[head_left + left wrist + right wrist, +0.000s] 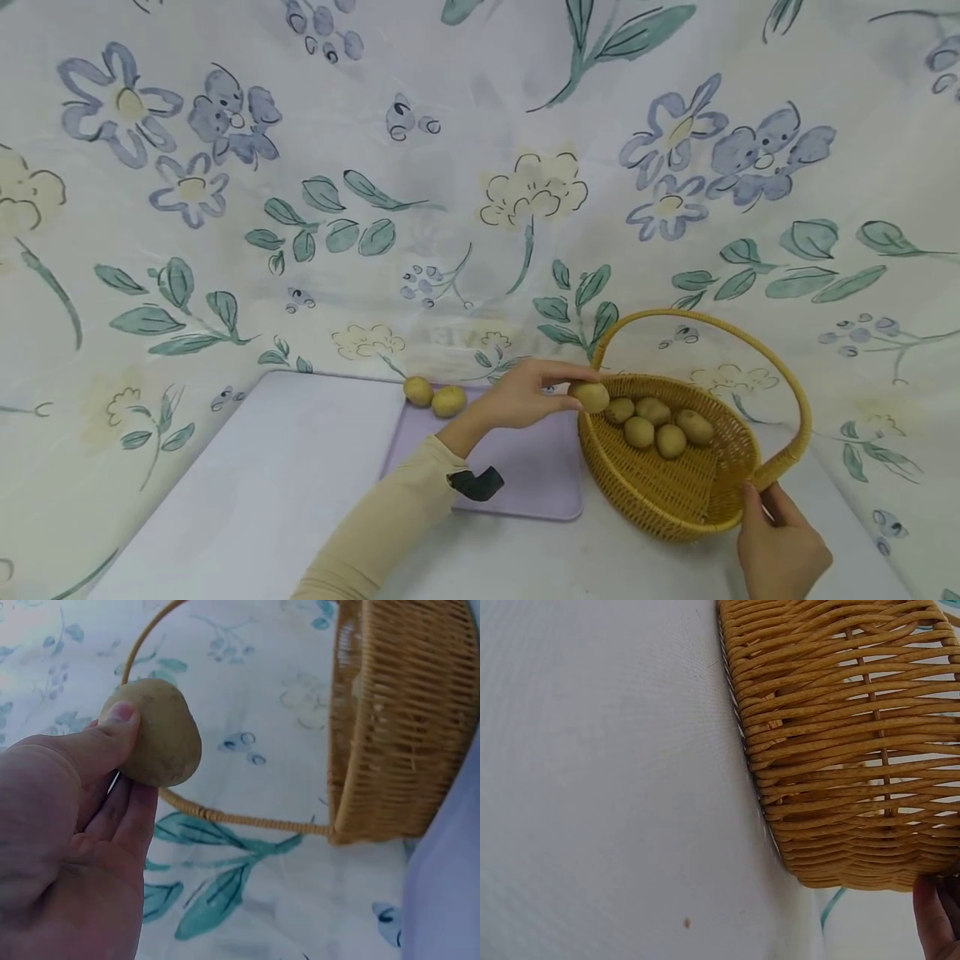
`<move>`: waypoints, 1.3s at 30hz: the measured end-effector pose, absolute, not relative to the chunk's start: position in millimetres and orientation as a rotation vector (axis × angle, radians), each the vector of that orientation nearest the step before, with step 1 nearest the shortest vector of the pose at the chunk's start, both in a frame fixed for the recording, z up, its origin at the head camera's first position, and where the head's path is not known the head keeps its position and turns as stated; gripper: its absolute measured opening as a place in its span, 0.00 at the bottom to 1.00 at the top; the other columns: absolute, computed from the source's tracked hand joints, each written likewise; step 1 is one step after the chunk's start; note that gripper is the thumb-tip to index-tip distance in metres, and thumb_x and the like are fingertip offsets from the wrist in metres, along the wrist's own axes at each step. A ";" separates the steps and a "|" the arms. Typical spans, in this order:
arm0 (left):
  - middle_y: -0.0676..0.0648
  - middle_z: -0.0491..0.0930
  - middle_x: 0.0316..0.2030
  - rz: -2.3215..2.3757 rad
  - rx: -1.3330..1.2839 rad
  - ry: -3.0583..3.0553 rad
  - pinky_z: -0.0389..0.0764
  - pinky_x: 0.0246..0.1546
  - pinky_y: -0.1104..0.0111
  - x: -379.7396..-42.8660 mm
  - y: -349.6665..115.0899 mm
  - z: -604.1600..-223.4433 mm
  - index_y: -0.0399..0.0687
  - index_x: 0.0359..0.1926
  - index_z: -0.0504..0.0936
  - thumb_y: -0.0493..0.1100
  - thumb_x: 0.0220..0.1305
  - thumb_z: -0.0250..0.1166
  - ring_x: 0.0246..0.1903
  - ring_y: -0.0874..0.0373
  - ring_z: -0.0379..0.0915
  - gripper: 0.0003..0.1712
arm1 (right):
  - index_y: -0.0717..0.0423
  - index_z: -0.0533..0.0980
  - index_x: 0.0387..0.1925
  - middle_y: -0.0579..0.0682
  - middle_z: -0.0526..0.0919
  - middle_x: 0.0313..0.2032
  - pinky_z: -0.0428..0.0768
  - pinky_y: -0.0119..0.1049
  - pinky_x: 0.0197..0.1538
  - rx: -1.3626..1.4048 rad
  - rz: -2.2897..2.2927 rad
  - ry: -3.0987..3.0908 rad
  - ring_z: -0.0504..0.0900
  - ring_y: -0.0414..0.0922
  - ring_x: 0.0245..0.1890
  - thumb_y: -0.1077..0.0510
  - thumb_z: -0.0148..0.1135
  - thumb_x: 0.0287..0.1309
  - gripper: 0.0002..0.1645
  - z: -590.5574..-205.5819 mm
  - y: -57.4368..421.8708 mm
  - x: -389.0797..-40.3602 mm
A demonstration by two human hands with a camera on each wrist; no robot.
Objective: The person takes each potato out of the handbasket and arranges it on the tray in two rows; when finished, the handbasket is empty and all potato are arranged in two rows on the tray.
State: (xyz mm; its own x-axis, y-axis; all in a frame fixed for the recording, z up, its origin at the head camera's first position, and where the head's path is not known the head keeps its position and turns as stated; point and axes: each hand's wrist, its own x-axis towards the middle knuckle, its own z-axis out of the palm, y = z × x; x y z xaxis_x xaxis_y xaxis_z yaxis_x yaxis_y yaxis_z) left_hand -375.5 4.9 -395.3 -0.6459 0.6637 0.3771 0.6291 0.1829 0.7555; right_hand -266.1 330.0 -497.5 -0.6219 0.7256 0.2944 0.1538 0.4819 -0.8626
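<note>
My left hand (521,396) pinches a potato (590,397) between thumb and fingers, at the left rim of a wicker basket (637,504). The left wrist view shows the same potato (166,739) from close up, held beside the basket's woven wall (420,720). Inside the basket lie several potatoes (671,441), grouped toward its far left part. At the near right side, my right hand (783,542) grips the basket rim by the foot of the tall handle (795,392). Only a bit of that hand's fingers (930,919) shows in the right wrist view.
A lilac tray (525,500) lies left of the basket, with two potatoes (448,402) at its far left corner. Farther left is a white board-like surface (300,467). A floral cloth (450,208) rises behind everything. A dark strap (477,483) is at the left wrist.
</note>
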 end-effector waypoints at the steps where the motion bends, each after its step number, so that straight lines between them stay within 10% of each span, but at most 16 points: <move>1: 0.49 0.80 0.65 1.498 1.300 2.392 0.73 0.68 0.72 -375.7 0.6 -396.4 0.48 0.65 0.81 0.41 0.68 0.68 0.67 0.59 0.73 0.24 | 0.64 0.79 0.58 0.68 0.83 0.51 0.62 0.02 0.25 -0.725 1.117 -2.069 0.56 0.01 0.24 0.55 0.63 0.69 0.22 -497.8 330.1 -266.3; 17: 0.47 0.81 0.63 1.518 1.044 2.537 0.75 0.69 0.64 -380.5 -64.0 -424.0 0.43 0.64 0.81 0.35 0.67 0.69 0.69 0.52 0.72 0.24 | 0.64 0.76 0.61 0.69 0.81 0.53 0.64 0.03 0.26 -0.781 1.181 -2.064 0.57 0.03 0.23 0.56 0.61 0.70 0.23 -490.9 330.6 -264.9; 26: 0.44 0.82 0.61 1.519 0.910 2.632 0.76 0.67 0.62 -382.9 -90.4 -437.9 0.41 0.62 0.82 0.32 0.65 0.70 0.65 0.49 0.75 0.25 | 0.58 0.74 0.64 0.66 0.80 0.56 0.65 0.03 0.26 -0.864 1.201 -2.085 0.74 0.12 0.34 0.54 0.60 0.71 0.24 -495.2 331.4 -267.1; 39: 0.43 0.81 0.62 1.430 0.742 2.758 0.77 0.67 0.58 -392.7 -109.9 -461.9 0.39 0.61 0.82 0.32 0.63 0.70 0.65 0.47 0.75 0.24 | 0.58 0.75 0.62 0.65 0.80 0.55 0.65 0.02 0.29 -0.829 1.175 -2.038 0.59 0.03 0.25 0.56 0.61 0.70 0.22 -493.9 327.3 -266.7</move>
